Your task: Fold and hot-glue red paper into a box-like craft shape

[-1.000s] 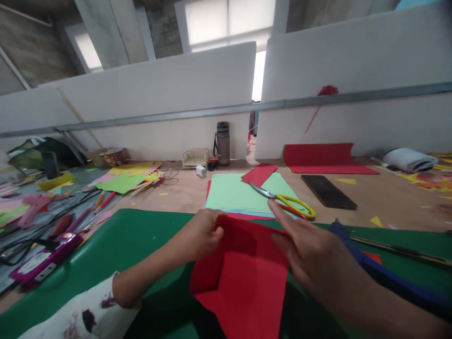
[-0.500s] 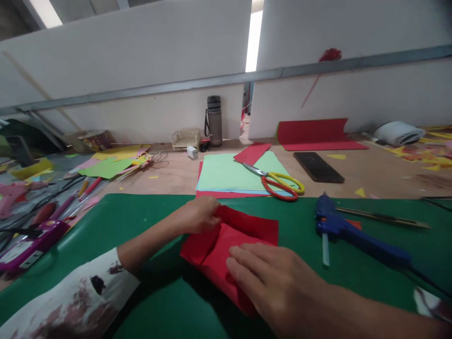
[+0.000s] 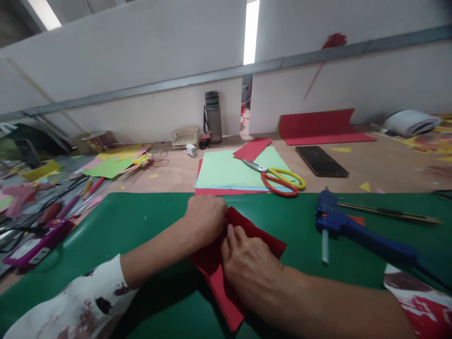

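One folded red paper sheet [image 3: 223,288] sat lower centre when up slid the bare right hand [image 3: 249,266], fingers curled over it, pinch unclear, beside the bare left hand [image 3: 207,216], clenched on its upper edge, focusing work there.

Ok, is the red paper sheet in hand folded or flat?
Partly folded: the red paper sheet has a flap raised beyond the right hand; its middle is hidden.

Head cam, fwd/down, close over green mat [image 3: 134,214].
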Motion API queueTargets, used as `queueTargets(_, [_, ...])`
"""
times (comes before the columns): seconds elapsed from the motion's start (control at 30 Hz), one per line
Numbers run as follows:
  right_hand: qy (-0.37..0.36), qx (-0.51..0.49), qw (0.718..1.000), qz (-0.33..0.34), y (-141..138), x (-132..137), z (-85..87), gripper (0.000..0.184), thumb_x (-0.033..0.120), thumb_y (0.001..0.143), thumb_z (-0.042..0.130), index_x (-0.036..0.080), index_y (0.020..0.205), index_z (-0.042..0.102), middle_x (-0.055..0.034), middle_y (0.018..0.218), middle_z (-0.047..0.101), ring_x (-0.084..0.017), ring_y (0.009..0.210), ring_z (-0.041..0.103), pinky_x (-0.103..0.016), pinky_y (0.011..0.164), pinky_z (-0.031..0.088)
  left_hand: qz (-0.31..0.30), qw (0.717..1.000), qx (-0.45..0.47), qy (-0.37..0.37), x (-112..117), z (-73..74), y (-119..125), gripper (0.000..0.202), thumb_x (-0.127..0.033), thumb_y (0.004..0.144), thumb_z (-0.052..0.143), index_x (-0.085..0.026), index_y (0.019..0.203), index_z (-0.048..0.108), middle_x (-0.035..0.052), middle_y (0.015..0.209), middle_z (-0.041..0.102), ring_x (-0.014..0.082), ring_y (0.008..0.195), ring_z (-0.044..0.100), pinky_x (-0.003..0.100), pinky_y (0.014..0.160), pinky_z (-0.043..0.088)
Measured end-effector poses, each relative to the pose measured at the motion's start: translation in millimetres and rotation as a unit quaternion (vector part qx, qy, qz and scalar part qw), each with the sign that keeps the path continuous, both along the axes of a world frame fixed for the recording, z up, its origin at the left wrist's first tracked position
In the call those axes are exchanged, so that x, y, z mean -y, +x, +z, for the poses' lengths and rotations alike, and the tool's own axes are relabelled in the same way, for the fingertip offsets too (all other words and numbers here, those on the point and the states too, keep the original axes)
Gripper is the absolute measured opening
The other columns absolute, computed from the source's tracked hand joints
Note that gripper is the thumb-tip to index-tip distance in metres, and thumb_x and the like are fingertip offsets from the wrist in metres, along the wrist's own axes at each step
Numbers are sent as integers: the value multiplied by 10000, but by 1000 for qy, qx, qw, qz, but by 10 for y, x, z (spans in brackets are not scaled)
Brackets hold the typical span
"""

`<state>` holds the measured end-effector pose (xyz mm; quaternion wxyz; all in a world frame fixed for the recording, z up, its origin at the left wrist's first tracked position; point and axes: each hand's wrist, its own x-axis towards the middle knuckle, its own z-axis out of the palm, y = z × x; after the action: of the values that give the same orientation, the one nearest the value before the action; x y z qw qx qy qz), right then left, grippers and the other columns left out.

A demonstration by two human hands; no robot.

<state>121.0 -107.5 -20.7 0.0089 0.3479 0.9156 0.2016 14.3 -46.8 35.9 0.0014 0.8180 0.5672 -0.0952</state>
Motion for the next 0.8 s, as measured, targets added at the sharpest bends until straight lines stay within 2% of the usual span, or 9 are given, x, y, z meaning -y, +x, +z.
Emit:
queueTargets(0.2, [-60, 13, 998, -14, -46, 35, -16, 408, -12, 626, 561, -25, 1021, 662, -292, 1056, 634, -380, 958, 607, -340, 457, 526, 10, 1000, -27, 14, -6, -13, 101, 205, -143, 754, 506, -133, 799, 705, 148, 720, 688, 276, 727, 661, 305, 566, 474])
queueTargets(0.4, [-18, -1, 1000, 3, -68, 70, -92, 475, 26, 686, 521, -92, 1144, 563, -336, 1176, 539, -386, 1085, 549, -365, 577, 564, 3, 999, -27, 19, -40, -60, 83, 223, -228, 764, 493, -154, 807, 700, 140, 759, 688, 271, 724, 656, 309, 564, 474])
queueTargets(0.57, [-16, -17, 1000, 2, -59, 67, -135, 448, 18, 661, 526, -66, 1093, 609, -325, 1107, 588, -407, 1053, 567, -376, 546, 561, 1, 1000, -25, 5, -70, -48, 71, 188, -254, 717, 520, -184, 768, 686, 109, 797, 699, 269, 720, 658, 310, 555, 484])
queueTargets(0.8, [-18, 6, 1000, 18, -63, 66, -127, 441, 26, 661, 538, -83, 1082, 611, -338, 1125, 559, -445, 1068, 542, -427, 595, 563, -4, 1000, -24, -10, -75, -48, 86, 175, -224, 675, 530, -182, 750, 682, 111, 776, 699, 264, 713, 657, 308, 565, 488])
